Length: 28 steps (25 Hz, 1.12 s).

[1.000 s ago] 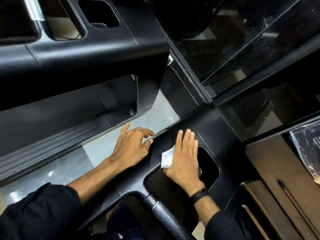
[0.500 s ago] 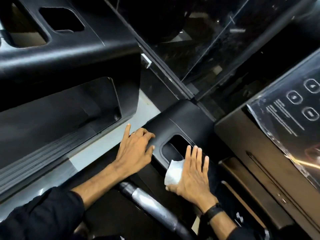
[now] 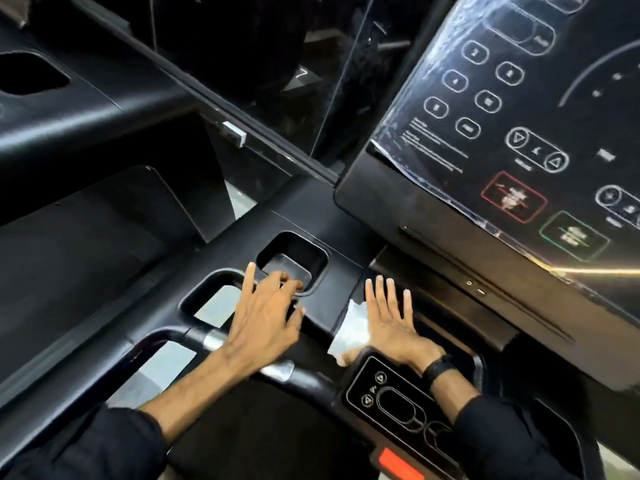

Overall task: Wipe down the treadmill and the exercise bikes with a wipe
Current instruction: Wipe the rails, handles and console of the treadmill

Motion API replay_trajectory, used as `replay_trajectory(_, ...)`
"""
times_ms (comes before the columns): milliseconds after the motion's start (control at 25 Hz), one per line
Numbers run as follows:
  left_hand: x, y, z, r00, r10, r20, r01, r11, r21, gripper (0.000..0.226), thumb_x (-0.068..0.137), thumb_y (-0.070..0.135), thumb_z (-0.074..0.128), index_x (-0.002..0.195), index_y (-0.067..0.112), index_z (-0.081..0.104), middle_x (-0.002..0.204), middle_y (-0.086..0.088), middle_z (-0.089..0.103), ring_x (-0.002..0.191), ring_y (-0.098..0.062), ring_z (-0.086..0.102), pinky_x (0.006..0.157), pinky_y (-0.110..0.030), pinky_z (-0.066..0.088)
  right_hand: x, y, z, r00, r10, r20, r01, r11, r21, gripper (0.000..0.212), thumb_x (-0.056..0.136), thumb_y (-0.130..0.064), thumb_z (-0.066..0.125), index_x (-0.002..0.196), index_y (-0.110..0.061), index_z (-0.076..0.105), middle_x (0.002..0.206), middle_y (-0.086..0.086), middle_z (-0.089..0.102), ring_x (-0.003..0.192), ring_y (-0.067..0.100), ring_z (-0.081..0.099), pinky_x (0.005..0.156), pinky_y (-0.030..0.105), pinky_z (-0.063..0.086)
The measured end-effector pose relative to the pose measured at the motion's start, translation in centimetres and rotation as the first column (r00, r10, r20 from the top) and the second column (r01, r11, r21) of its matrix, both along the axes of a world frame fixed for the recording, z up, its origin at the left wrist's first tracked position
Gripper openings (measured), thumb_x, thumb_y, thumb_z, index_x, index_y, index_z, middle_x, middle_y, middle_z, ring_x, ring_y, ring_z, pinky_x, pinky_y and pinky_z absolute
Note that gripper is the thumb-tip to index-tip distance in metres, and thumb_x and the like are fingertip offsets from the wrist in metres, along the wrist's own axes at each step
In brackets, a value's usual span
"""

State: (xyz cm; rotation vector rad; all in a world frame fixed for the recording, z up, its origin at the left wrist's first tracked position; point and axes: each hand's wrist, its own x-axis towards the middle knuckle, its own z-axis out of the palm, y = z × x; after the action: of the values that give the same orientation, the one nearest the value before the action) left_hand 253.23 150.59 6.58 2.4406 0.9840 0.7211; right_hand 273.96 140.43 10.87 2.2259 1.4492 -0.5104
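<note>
I look down on the black treadmill console deck (image 3: 235, 244), with its cup holder recess (image 3: 294, 259). My right hand (image 3: 391, 323) lies flat with straight fingers, pressing a white wipe (image 3: 353, 329) onto the deck just left of the lower control panel (image 3: 398, 400). The wipe sticks out from under the palm on the left. Resting on the deck beside the cup holder is my left hand (image 3: 266, 317), its index finger stretched out and the other fingers bent at the recess edge. It holds nothing.
The treadmill's big display panel (image 3: 512, 126) with film-covered buttons rises at the upper right. A handlebar with a silver sensor (image 3: 277, 370) runs under my left wrist. A second black machine frame (image 3: 86, 109) stands at the left. Pale floor shows through the deck openings.
The view has swung right, bringing the display panel in. My right hand has slid the wipe rightward along the deck, past the cup holder; my left hand has followed onto the deck.
</note>
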Motion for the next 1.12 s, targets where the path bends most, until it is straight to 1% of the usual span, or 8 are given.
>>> replay_trajectory(160, 0.5, -2.0, 0.7, 1.0, -0.02, -0.01, 0.02, 1.0, 0.01, 0.042, 0.084, 0.038, 0.053, 0.12, 0.018, 0.061, 0.11, 0.003, 0.058, 0.108, -0.017, 0.06, 0.12, -0.041, -0.009, 2.5, -3.3, 0.8, 0.995, -0.1, -0.013, 0.101, 0.989, 0.105, 0.154, 0.032, -0.106, -0.004, 0.147, -0.007, -0.032, 0.157, 0.016, -0.034, 0.137, 0.028, -0.042, 0.104, 0.049, -0.032)
replay_trajectory(360, 1.3, -2.3, 1.2, 1.0, -0.023, -0.012, 0.023, 1.0, -0.014, 0.061, 0.083, 0.054, 0.033, 0.128, 0.018, 0.055, 0.115, 0.006, 0.056, 0.111, -0.013, 0.059, 0.122, -0.043, -0.007, 3.3, -6.2, 1.7, 0.986, -0.015, -0.165, 0.052, 0.974, 0.22, 0.123, 0.06, -0.097, -0.001, 0.144, -0.016, -0.039, 0.149, 0.008, -0.047, 0.134, 0.017, -0.048, 0.112, 0.039, -0.029)
replay_trajectory(560, 2.3, 0.0, 0.9, 0.996, -0.076, -0.041, 0.075, 0.997, -0.031, 0.058, 0.088, 0.054, 0.029, 0.128, 0.02, 0.054, 0.117, 0.005, 0.056, 0.106, -0.015, 0.061, 0.122, -0.046, -0.004, 3.9, -7.4, 1.9, 0.923, 0.118, -0.366, -0.069, 0.987, 0.146, 0.1, 0.08, -0.082, 0.012, 0.143, -0.022, -0.036, 0.148, -0.005, -0.047, 0.138, 0.0, -0.039, 0.12, 0.028, -0.016)
replay_trajectory(680, 3.2, 1.9, 0.7, 0.992, -0.119, -0.032, 0.118, 0.992, -0.039, 0.057, 0.09, 0.052, 0.028, 0.127, 0.018, 0.056, 0.118, 0.004, 0.058, 0.108, -0.017, 0.061, 0.121, -0.049, 0.001, 5.1, -8.0, 1.9, 0.937, 0.21, -0.281, -0.174, 0.974, 0.146, 0.085, 0.089, -0.074, 0.011, 0.147, -0.027, -0.029, 0.153, -0.011, -0.041, 0.142, -0.002, -0.03, 0.122, 0.025, -0.01)
replay_trajectory(800, 4.2, 3.9, 0.5, 0.991, -0.136, -0.012, 0.135, 0.989, -0.063, 0.059, 0.09, 0.051, 0.027, 0.127, 0.018, 0.057, 0.116, 0.006, 0.059, 0.11, -0.014, 0.06, 0.122, -0.047, 0.0, 5.9, -8.6, 1.6, 0.927, 0.262, -0.268, -0.252, 0.965, 0.073, 0.066, 0.097, -0.068, 0.006, 0.146, -0.043, -0.031, 0.156, -0.02, -0.033, 0.147, 0.001, -0.021, 0.124, 0.033, -0.003)
replay_trajectory(880, 5.2, 5.0, 0.2, 0.987, -0.16, -0.003, 0.159, 0.985, -0.064, 0.059, 0.091, 0.051, 0.026, 0.127, 0.018, 0.058, 0.118, 0.004, 0.06, 0.114, -0.013, 0.058, 0.122, -0.045, -0.002, 5.4, -7.3, 0.8, 0.921, 0.365, -0.134, -0.355, 0.93, 0.09, 0.07, 0.1, -0.065, 0.009, 0.148, -0.035, -0.031, 0.161, -0.008, -0.028, 0.149, 0.009, -0.02, 0.123, 0.037, -0.007)
replay_trajectory(960, 6.2, 5.5, 0.1, 0.983, -0.184, 0.0, 0.184, 0.982, -0.048, 0.057, 0.092, 0.048, 0.027, 0.126, 0.015, 0.059, 0.117, 0.001, 0.061, 0.114, -0.014, 0.058, 0.121, -0.046, -0.001, 4.6, -4.6, -0.5, 0.912, 0.409, -0.031, -0.4, 0.903, 0.157, 0.083, 0.1, -0.066, 0.014, 0.152, -0.014, -0.025, 0.162, 0.008, -0.024, 0.15, 0.018, -0.021, 0.12, 0.037, -0.013)
replay_trajectory(1120, 9.7, 5.0, 0.4, 0.967, -0.252, 0.033, 0.253, 0.967, -0.033, 0.053, 0.097, 0.044, 0.029, 0.129, 0.01, 0.055, 0.123, -0.003, 0.058, 0.122, -0.019, 0.052, 0.121, -0.045, 0.003, 5.4, 1.4, -1.2, 0.97, 0.239, 0.04, -0.241, 0.938, 0.247, 0.091, 0.092, -0.075, 0.003, 0.153, -0.011, -0.016, 0.16, 0.004, -0.027, 0.148, 0.014, -0.026, 0.121, 0.031, -0.015)
